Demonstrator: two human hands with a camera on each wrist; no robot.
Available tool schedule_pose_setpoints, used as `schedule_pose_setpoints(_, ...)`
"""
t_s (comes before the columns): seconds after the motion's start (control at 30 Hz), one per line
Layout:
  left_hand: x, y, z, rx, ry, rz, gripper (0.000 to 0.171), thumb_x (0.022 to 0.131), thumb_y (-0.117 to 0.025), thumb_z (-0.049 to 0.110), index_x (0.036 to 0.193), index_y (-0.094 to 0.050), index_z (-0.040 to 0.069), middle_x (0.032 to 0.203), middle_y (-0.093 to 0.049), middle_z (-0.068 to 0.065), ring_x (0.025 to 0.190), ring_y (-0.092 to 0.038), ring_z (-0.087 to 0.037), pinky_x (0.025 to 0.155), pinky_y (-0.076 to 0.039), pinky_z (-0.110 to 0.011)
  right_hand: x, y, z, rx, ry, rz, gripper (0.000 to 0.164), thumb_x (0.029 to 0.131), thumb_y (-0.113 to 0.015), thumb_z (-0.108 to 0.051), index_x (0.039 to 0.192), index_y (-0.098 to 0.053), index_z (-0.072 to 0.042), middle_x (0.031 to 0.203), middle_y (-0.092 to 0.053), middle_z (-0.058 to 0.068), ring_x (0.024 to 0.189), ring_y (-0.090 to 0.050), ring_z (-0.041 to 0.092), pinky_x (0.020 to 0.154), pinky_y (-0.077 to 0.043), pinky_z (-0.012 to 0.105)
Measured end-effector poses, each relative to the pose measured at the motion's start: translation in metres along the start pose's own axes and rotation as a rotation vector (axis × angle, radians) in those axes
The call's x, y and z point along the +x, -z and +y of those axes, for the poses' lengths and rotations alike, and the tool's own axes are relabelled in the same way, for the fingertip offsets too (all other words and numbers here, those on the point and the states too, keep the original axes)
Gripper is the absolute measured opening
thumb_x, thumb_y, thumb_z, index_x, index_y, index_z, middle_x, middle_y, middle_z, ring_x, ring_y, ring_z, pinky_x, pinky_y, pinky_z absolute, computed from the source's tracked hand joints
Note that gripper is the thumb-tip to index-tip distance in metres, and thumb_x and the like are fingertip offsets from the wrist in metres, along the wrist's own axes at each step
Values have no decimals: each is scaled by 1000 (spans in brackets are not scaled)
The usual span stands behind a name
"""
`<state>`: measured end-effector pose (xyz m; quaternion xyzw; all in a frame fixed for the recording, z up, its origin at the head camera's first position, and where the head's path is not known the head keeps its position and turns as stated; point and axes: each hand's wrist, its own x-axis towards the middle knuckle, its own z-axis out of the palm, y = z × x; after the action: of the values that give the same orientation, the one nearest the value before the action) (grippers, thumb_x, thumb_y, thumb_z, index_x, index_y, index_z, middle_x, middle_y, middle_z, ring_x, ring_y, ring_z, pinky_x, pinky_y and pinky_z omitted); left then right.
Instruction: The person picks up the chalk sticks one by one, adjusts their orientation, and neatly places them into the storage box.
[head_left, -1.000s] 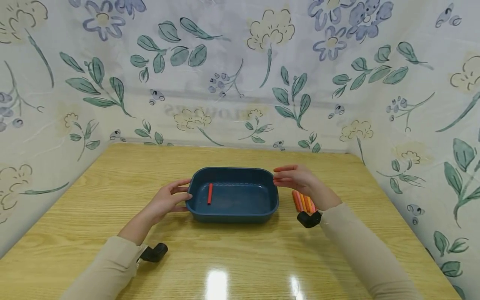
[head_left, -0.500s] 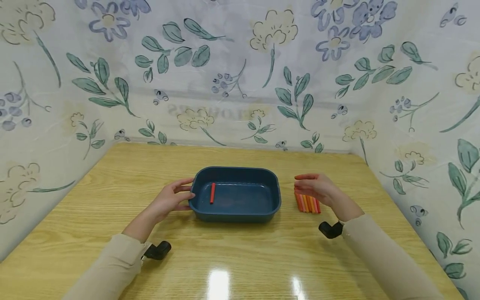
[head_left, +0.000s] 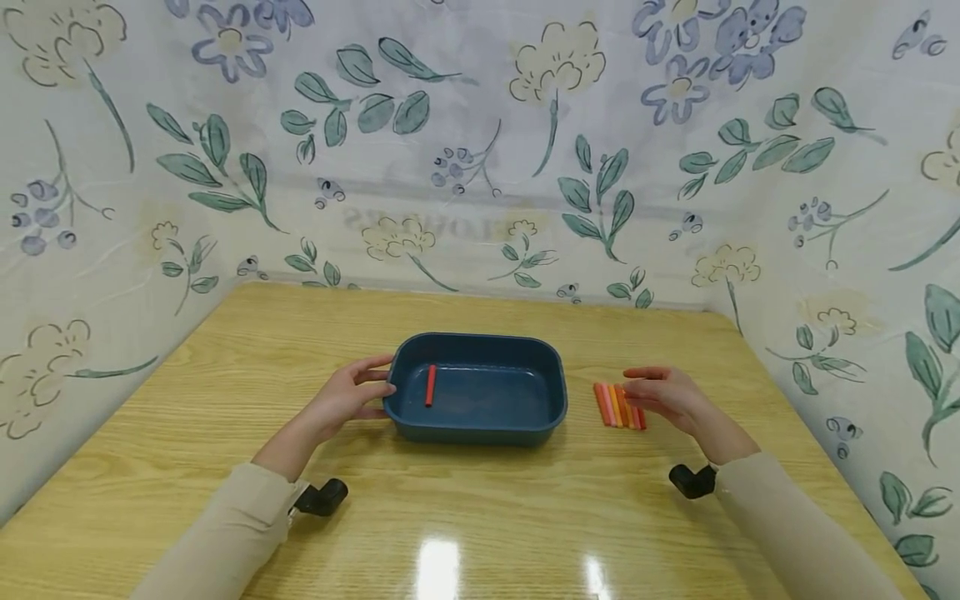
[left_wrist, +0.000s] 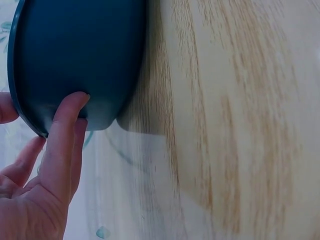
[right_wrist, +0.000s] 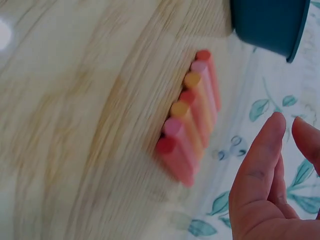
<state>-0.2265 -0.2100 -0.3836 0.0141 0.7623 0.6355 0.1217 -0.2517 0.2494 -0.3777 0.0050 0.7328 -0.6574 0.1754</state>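
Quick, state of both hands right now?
Left hand: holding the blue tray by one end.
Right hand: open, holding nothing, near the row of colored sticks.

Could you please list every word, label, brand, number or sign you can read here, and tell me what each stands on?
"FLOWERS", as best I can tell: faint, apparently mirrored lettering on the floral cloth behind the table; blurred, so not certain letter by letter.
No readable text shows on the blue container, the red stick inside it, or the row of coloured sticks.
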Motion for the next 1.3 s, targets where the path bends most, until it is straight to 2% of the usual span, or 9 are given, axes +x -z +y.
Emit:
schedule_pose_setpoints(0.1, -1, 0, 1, 2, -5, -2, 62, 91, -56, 6, 145, -27, 1, 137, -33, -31, 104, -58, -37, 77, -54, -44, -1, 5, 3, -20, 0, 30, 54, 93, -55, -5, 135, -30, 18, 112, -57, 19, 89, -63, 15, 85, -51, 31)
schedule_pose_setpoints(0.2, -1, 0, 0, 1, -5, -2, 62, 91, -56, 6, 145, -26, 1, 137, -33, -31, 104, -58, -37, 77, -54, -44, -1, 10, 5, -37, -16, 50, 55, 91, -56, -3, 135, -30, 18, 100, -60, 7, 85, -63, 14, 84, -52, 32)
schedule_pose_setpoints(0.47, -2, -1, 0, -5, -13, -4, 61, 91, -55, 6, 145, -27, 0, 137, -33, -31, 105, -57, -38, 77, -54, -45, -1, 19, 11, -126, -109, 86, 55, 89, -55, 0, 136, -30, 15, 87, -62, 5, 76, -62, 12, 78, -55, 32)
schedule_pose_setpoints(0.73, -2, -2, 1, 0, -14, -5, 61, 91, -55, 5, 145, -27, 0, 137, -33, -31, 105, -57, -39, 79, -53, -46, 2, 20, 15, -218, -187, 71, 65, 84, -63, 3, 138, -29, 10, 107, -56, 18, 78, -61, 14, 77, -55, 34)
schedule_pose_setpoints(0.93, -2, -1, 2, 1, -10, -2, 61, 91, -55, 5, 145, -27, 0, 137, -33, -31, 106, -56, -40, 79, -53, -46, 6, 18, 14, -257, -211, 48, 69, 81, -64, 8, 140, -29, 7, 100, -50, 14, 78, -57, 15, 74, -56, 32)
schedule_pose_setpoints(1.03, -3, -1, 2, 3, -8, -1, 61, 91, -55, 5, 145, -27, 0, 137, -33, -31, 105, -57, -39, 79, -53, -46, 6, 18, 13, -262, -212, 38, 69, 80, -65, 9, 139, -30, 6, 98, -51, 14, 77, -57, 16, 72, -56, 32)
schedule_pose_setpoints(1.17, -3, -1, 1, 3, -9, -2, 61, 91, -55, 5, 145, -27, -1, 136, -34, -32, 103, -58, -38, 79, -53, -46, 7, 18, 14, -264, -191, 30, 69, 79, -66, 8, 136, -28, 7, 107, -54, 19, 78, -60, 16, 72, -56, 33)
schedule_pose_setpoints(1.3, -4, -1, 1, 0, -15, -7, 61, 91, -54, 5, 145, -26, -1, 136, -34, -32, 103, -59, -37, 78, -53, -46, 7, 18, 15, -254, -162, 41, 63, 83, -63, 5, 134, -26, 8, 106, -57, 21, 75, -62, 17, 71, -57, 34)
